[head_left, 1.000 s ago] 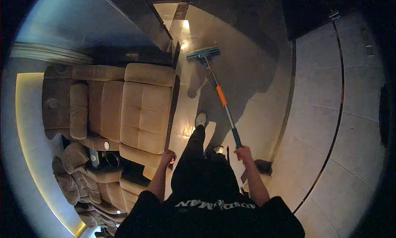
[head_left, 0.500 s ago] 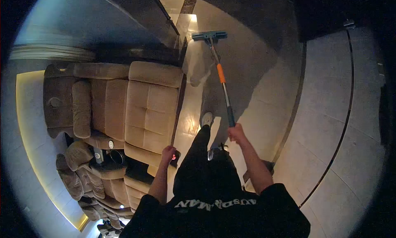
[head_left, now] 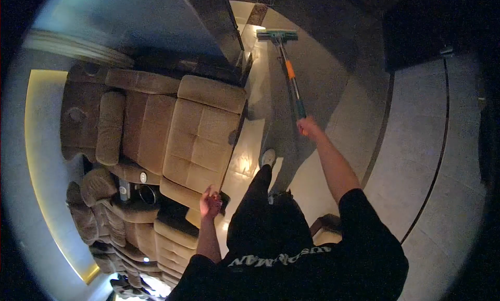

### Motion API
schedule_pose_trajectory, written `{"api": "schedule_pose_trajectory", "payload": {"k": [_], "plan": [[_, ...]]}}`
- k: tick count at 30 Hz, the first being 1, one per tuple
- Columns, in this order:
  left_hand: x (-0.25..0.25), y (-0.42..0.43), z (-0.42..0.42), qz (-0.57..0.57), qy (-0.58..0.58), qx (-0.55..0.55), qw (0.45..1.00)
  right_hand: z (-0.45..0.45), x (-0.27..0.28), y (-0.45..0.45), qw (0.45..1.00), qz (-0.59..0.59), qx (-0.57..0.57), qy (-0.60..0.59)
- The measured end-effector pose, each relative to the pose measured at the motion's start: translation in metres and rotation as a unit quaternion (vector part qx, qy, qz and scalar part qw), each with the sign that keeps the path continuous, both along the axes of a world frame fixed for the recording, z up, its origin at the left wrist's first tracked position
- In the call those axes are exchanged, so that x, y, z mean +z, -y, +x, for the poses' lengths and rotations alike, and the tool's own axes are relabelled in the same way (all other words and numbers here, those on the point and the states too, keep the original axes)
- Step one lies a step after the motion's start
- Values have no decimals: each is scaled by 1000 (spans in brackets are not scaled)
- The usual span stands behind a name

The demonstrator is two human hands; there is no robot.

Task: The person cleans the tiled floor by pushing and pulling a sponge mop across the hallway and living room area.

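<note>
My right hand [head_left: 309, 128], arm stretched forward, is closed around the dark end of a sponge mop's handle. The sponge mop [head_left: 290, 69] has a metal pole with an orange section. Its teal head [head_left: 277, 35] rests on the floor ahead, near the base of the wall. My left hand [head_left: 211, 202] is beside the front edge of a brown recliner seat [head_left: 200, 137]. Its fingers are partly curled and apart, with nothing visible in them. A reddish glow falls on that hand.
A row of brown padded recliners runs along the left, with a cup holder [head_left: 148, 195] between two seats. Pale tiled floor [head_left: 416, 124] with dark strips lies to the right. A dark object [head_left: 327, 223] stands by my right side. Light reflects off the floor ahead.
My right hand has moved forward, and the mop head has shifted a little further ahead. My left hand's fingers have loosened from a tighter curl. My view has turned slightly.
</note>
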State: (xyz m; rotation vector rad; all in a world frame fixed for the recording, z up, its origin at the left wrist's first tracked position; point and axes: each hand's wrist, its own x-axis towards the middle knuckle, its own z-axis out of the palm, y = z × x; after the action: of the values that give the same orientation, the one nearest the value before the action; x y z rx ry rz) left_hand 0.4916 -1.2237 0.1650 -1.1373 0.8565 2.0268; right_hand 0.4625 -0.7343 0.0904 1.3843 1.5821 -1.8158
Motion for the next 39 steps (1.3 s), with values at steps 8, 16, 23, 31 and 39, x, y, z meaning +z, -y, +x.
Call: {"api": "schedule_pose_trajectory", "payload": {"k": [8,16,23,31,39], "plan": [[-80,-3,54,-243,32,-444,862,152,-38,63,975,122,141,123],[-96,-24,37,-207,-88,-495,839,197,58,146,974,95,137,156],[-95,-14,4,-256,-102,-392,878,152,23,202,994,-68,-69,55],[-76,46,38,-275,-72,-218,934,-5,6,200,1000,-15,21,0],[-116,91,144,-251,111,-210,938,-11,22,83,999,-20,35,28]]}}
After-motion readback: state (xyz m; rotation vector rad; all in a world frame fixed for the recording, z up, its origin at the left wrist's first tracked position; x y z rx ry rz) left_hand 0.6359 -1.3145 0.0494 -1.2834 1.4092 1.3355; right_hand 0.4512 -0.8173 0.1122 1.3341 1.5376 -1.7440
